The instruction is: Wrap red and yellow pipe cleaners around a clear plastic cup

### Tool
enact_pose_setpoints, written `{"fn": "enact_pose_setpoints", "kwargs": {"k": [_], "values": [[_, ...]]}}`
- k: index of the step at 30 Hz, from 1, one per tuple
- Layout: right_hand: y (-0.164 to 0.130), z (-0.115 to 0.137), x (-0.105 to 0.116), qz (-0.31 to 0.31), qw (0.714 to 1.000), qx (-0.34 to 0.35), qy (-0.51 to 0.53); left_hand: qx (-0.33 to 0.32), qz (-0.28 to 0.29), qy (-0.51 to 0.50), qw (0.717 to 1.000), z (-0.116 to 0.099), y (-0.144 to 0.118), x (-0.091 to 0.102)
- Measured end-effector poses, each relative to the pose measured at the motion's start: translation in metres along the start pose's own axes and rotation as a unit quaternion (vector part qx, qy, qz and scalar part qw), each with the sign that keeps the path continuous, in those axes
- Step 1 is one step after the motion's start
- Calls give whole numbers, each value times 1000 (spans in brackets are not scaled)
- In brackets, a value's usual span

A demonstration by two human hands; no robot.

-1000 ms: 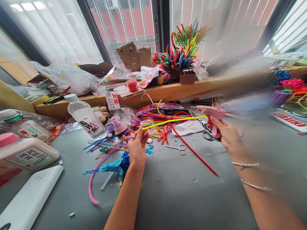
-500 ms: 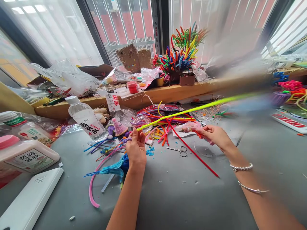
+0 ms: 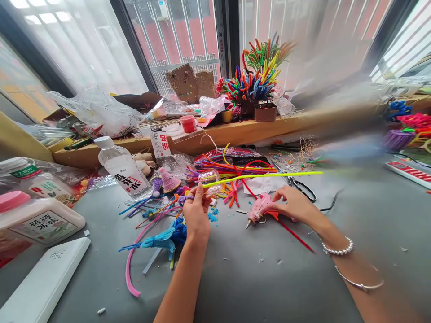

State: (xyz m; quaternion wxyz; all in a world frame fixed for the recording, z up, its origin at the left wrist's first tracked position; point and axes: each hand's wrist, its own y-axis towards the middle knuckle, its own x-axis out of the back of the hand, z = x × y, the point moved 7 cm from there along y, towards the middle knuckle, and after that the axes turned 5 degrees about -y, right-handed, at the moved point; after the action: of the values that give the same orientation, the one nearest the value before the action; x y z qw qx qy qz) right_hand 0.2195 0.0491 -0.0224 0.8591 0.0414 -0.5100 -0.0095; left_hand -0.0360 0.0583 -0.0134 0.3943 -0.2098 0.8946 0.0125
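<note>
My left hand point(image 3: 197, 220) pinches one end of a yellow-green pipe cleaner point(image 3: 269, 175), which stretches out nearly level to the right. In my right hand point(image 3: 294, 204) is a pink hot glue gun point(image 3: 258, 208), its metal nozzle pointing down and left above the grey table. The gun covers most of a small pair of scissors. A red pipe cleaner point(image 3: 299, 239) runs beneath my right hand. Behind the gun lie a white paper point(image 3: 264, 185) and black-handled scissors point(image 3: 305, 189). Left of my left hand rests a blue pipe-cleaner piece point(image 3: 158, 240).
Loose pipe cleaners point(image 3: 249, 167) are heaped at the back of the table. On the left stand a water bottle point(image 3: 123, 170), a pink-capped jug point(image 3: 43, 217) and a white power bank point(image 3: 50, 278). A wooden sill point(image 3: 215, 140) behind carries plastic bags and potted pipe-cleaner plants.
My right hand has lifted the glue gun off the paper and brought it nearer, nozzle turned downward. The yellow-green pipe cleaner's far end has dropped lower. Black-handled scissors have come into view.
</note>
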Motion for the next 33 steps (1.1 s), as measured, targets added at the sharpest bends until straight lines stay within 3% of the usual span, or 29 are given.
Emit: {"fn": "enact_pose_setpoints", "kwargs": {"k": [2, 5, 8, 11, 13, 20, 25, 30, 33], "values": [[1, 4, 7, -36, 999, 15, 32, -2, 31, 25, 999, 3, -3, -4], [-2, 17, 3, 2, 982, 35, 187, 26, 73, 64, 995, 13, -9, -12], [-9, 39, -7, 59, 919, 58, 386, 67, 110, 105, 986, 24, -17, -18], [-16, 50, -5, 27, 864, 62, 499, 94, 149, 153, 972, 32, -25, -24], [-18, 51, -4, 9, 850, 48, 524, 112, 166, 177, 964, 37, -29, -26], [-18, 39, -2, -15, 844, -11, 536, 203, 177, 97, 958, 45, -36, -29], [-16, 38, -2, -10, 850, -16, 527, 220, 175, 71, 957, 47, -37, -29], [-16, 44, -2, -45, 888, 47, 455, 218, 168, 65, 959, 49, -39, -29], [-17, 51, -5, -36, 887, 95, 450, 231, 196, 65, 951, 52, -45, -32]]}}
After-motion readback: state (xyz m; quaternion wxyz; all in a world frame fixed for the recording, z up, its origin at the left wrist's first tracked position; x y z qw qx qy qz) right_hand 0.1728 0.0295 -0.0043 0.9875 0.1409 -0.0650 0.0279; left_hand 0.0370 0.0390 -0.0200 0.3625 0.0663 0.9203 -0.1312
